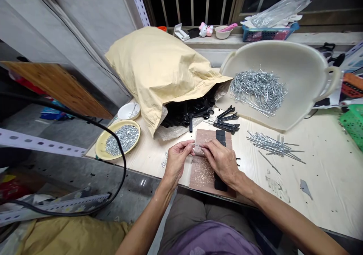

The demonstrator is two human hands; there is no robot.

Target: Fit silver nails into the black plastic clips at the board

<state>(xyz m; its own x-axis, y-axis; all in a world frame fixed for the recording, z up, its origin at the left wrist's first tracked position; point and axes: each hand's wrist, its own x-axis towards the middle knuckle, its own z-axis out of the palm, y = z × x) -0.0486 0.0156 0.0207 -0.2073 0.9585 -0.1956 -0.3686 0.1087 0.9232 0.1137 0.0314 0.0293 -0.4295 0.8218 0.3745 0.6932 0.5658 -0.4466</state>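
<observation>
My left hand (pixel 176 160) and my right hand (pixel 219 159) meet over a brown pitted board (pixel 201 171) at the table's near edge. Between their fingertips they pinch a thin metal pin (pixel 197 146). A black plastic strip (pixel 220 136) lies on the board and runs under my right hand. Loose pins (pixel 272 145) lie in a heap on the table to the right of my right hand. Several black plastic parts (pixel 227 122) lie just beyond the board.
A tan sack (pixel 159 66) lies open at the back with black parts (pixel 188 111) spilling out. A cream tub lid (pixel 300 77) holds a pile of pins. A yellow plate (pixel 102 143) holds small metal pieces, with a white bowl (pixel 129 111) behind it. A black cable (pixel 119 149) loops at the left.
</observation>
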